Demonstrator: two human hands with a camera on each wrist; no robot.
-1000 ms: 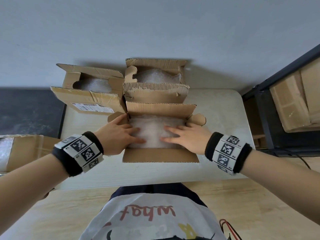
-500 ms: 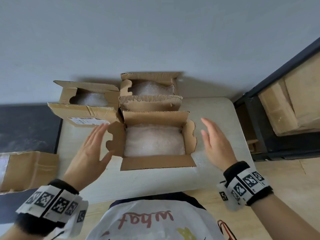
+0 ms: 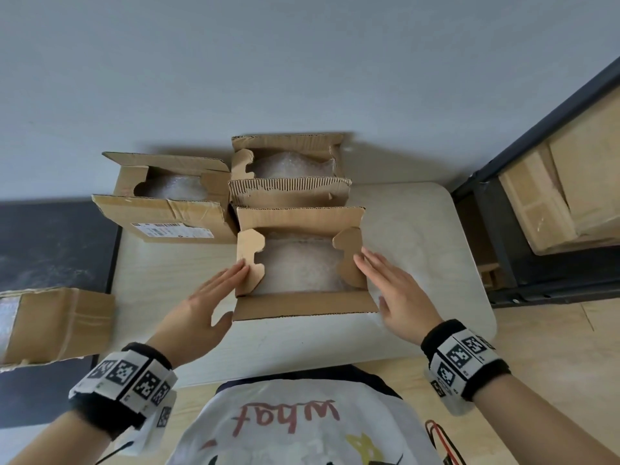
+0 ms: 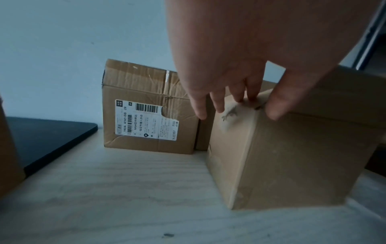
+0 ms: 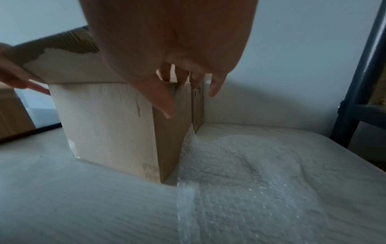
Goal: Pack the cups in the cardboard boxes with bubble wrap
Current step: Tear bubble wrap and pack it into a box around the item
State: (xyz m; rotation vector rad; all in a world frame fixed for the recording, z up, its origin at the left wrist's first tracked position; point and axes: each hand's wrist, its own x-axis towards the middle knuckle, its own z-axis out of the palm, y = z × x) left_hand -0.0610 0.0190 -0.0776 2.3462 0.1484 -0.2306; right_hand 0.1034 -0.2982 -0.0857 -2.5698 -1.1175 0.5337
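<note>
The nearest cardboard box (image 3: pixel 303 307) stands open on the pale table, filled with bubble wrap (image 3: pixel 298 266) that hides any cup. My left hand (image 3: pixel 204 303) lies flat against the box's left side flap (image 3: pixel 250 260), fingers straight, pushing it inward. My right hand (image 3: pixel 392 290) presses the right side flap (image 3: pixel 350 256) with straight fingers. In the left wrist view my left hand's fingertips (image 4: pixel 240 99) touch the box's top edge (image 4: pixel 271 148). Two more open boxes, one at the back left (image 3: pixel 167 203) and one behind (image 3: pixel 288 176), also hold bubble wrap.
A sheet of bubble wrap (image 5: pixel 261 173) lies on the table right of the box. A taped box (image 3: pixel 57 323) sits at the left on a dark surface. A dark metal shelf (image 3: pixel 496 229) with cartons stands at the right. The wall runs close behind the boxes.
My hands left the bubble wrap inside the box, swung out to the sides, and now press the two side flaps, which have folded up and inward.
</note>
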